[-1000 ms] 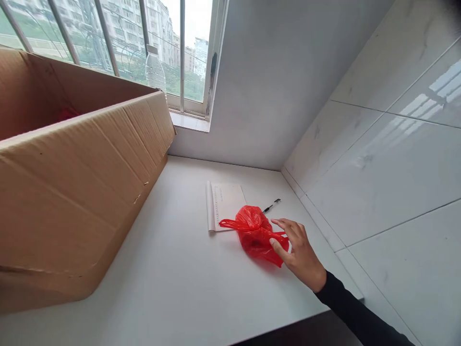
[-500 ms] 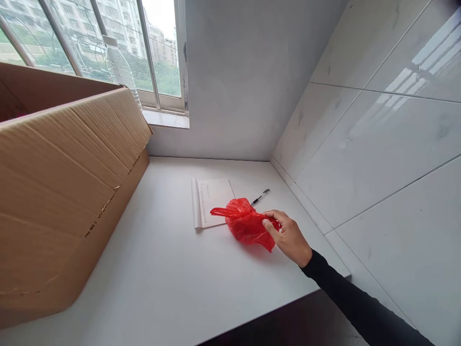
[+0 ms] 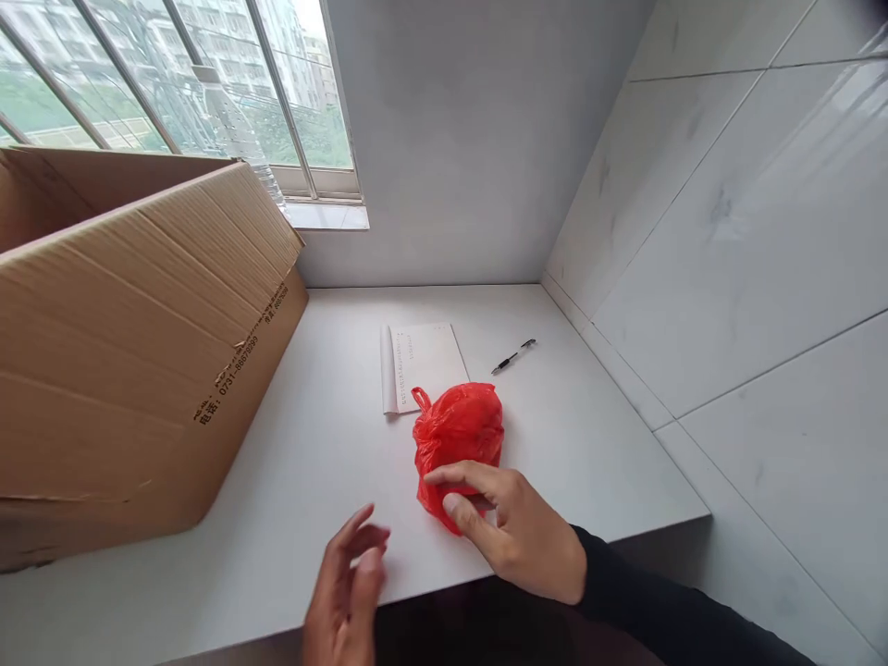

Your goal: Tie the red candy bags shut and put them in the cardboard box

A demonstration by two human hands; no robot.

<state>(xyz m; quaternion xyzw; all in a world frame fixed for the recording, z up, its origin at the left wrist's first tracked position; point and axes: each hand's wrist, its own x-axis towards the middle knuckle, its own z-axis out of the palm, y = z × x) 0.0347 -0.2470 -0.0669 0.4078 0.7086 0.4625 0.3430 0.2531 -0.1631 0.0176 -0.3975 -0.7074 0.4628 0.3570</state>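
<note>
A knotted red plastic bag (image 3: 462, 421) sits on the white tabletop, bulging and overlapping the near corner of an open notepad (image 3: 430, 356). My right hand (image 3: 510, 527) is over the bag's near right side, thumb and index finger apart; whether the fingertips touch the plastic I cannot tell. What the bag contains is hidden. To the left, at the table's front edge, my left hand (image 3: 347, 587) is raised with loosely curved fingers apart, holding nothing. Beyond the bag, a black-and-clear pen (image 3: 514, 357) lies right of the notepad.
A large open cardboard box (image 3: 166, 351) takes up the left of the white table (image 3: 312, 472). Behind it a clear plastic bottle (image 3: 232, 125) stands by the barred window (image 3: 305, 92). A marbled tile wall (image 3: 728, 277) borders the right side.
The red bag has come nearer and turned, its knot now toward the left. My right hand has moved nearer and loosened from the bag's edge. My left hand has come into view.
</note>
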